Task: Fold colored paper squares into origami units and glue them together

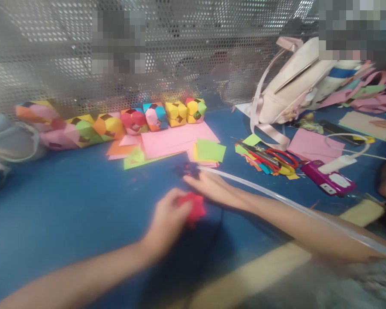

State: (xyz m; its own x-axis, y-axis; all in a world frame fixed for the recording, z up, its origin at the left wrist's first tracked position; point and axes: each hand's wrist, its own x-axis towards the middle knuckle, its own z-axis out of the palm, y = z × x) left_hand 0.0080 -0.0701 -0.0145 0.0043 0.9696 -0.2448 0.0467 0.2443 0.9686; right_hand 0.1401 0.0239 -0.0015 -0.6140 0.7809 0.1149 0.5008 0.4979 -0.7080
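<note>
1. Red paper (197,209) is pinched by the left hand (171,214) above the smooth table (67,206)
2. Grip of the right hand (210,183) at a blurred dark lump (185,169) cannot be told
3. Faceted paper balls (109,127) are lined up behind

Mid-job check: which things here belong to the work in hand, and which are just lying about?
Likely in the work:
red paper, in the left hand
dark item at the right hand, too blurred to name
pink sheet
green paper
folded balls
scissors

Likely just lying about:
white bag
purple adapter
</note>
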